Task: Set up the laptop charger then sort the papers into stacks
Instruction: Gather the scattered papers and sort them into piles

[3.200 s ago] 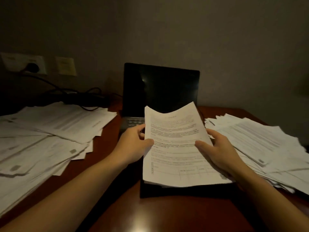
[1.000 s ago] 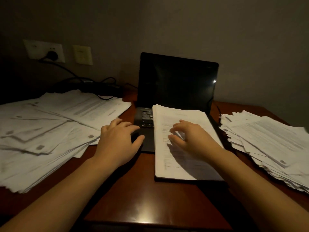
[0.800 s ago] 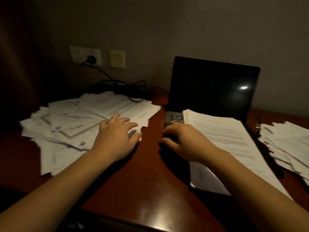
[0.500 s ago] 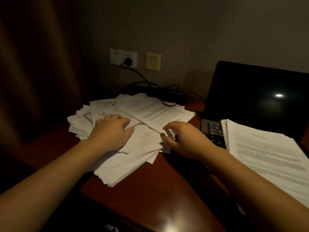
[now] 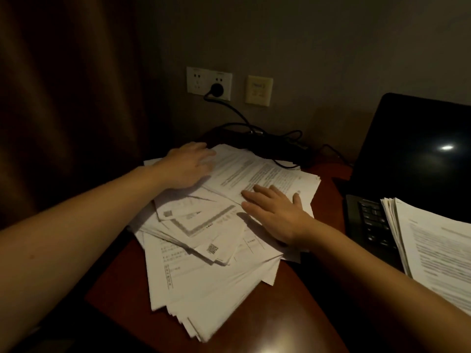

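Two hands lie on the loose pile (image 5: 204,250) at the left of the tabletop (image 5: 293,301). Your right hand (image 5: 275,212) is flat, fingers (image 5: 254,192) spread. Your left hand (image 5: 188,166) is at the far edge, fingers straight though blurred. With the plug (image 5: 216,89) in the socket (image 5: 197,80), the charger looks done; sorting is in hand. Next, I'd judge, gather and square these sheets. A neat stack (image 5: 433,245) lies on the laptop (image 5: 413,154).
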